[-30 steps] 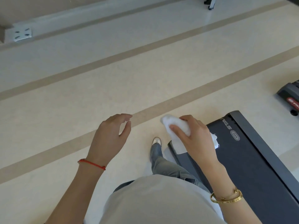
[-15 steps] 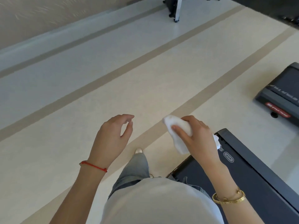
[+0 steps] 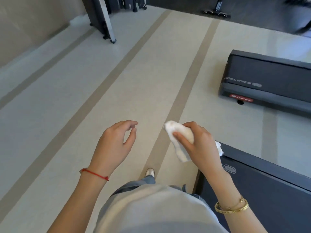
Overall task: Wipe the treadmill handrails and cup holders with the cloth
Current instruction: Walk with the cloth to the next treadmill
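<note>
Transit toward a machine is judged to be the step in hand, since no handrail or cup holder is seen and nothing is being wiped. A turn up to a console is called for next. The left hand (image 3: pixel 114 145) is held empty above the floor (image 3: pixel 50 115), fingers loosely curled and half spread. The cloth (image 3: pixel 180 140) is bunched in the closed right hand (image 3: pixel 200 145), just above the corner of the near treadmill deck (image 3: pixel 269 185); another treadmill (image 3: pixel 269 78) lies farther right.
</note>
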Demonstrator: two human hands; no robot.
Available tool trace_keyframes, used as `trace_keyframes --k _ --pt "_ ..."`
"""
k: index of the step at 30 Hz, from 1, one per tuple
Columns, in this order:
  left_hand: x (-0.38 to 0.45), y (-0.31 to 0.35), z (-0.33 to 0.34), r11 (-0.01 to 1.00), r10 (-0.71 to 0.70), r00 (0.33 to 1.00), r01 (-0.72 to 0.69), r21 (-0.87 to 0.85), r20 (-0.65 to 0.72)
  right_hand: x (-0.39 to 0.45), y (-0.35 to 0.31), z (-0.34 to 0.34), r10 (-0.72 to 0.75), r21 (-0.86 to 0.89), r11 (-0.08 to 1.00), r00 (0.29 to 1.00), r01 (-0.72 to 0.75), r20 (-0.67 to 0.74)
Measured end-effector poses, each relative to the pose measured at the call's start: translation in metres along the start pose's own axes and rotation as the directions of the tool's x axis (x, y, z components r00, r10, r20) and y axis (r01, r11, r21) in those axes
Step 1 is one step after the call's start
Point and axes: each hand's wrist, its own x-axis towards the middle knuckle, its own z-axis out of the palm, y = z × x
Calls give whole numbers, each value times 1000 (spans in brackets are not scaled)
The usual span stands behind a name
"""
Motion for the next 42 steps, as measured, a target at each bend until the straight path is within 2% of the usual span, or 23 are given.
trace_keyframes --k 6,12,18,27,29,32,36,42 --pt "136 6 11 979 206 964 -204 -31 169 69 5 -9 201 -5 979 968 -204 -151" --pt "246 39 56 927 375 884 -353 -126 281 125 35 -24 402 41 912 872 -407 -281" --pt "357 98 123 871 491 793 -456 -183 359 202 93 -59 487 81 865 793 -494 -367" --pt "529 228 210 800 598 701 -551 -236 388 340 199 -156 569 136 808 700 -573 -432" --pt "560 253 230 783 619 674 -570 -249 403 362 220 -173 589 159 790 660 -592 -467" --pt "598 290 259 754 652 626 -595 -278 428 388 246 -194 623 171 738 561 -653 -545" --pt "641 340 303 700 704 538 -634 -328 464 412 281 -221 672 185 677 496 -712 -550" --pt "704 414 382 612 773 403 -675 -411 490 445 340 -254 715 274 595 342 -755 -610"
